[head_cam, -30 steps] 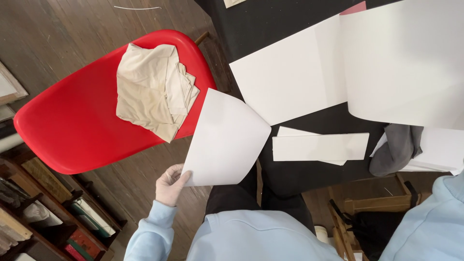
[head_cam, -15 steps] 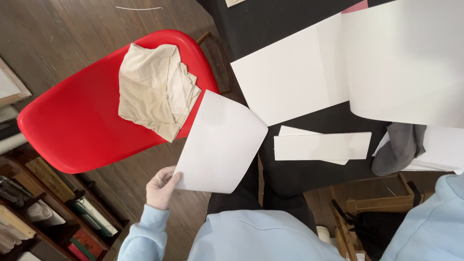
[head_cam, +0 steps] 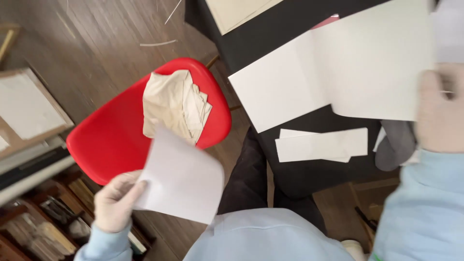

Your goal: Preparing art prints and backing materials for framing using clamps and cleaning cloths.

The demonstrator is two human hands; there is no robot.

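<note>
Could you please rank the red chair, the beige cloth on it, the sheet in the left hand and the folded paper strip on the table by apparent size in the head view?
1. Red chair.
2. Sheet in the left hand; being nearer the camera, it may look oversized.
3. Beige cloth, nearly the sheet's size, so their order is uncertain.
4. Folded paper strip.

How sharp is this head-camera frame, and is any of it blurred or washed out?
Head view: the left hand and the white sheet it holds are softened by motion blur; the right hand, close to the lens at the right edge, is more strongly blurred. The red chair and the beige cloth on it are fairly sharp. The large white paper on the black table looks bright and almost featureless.
</note>
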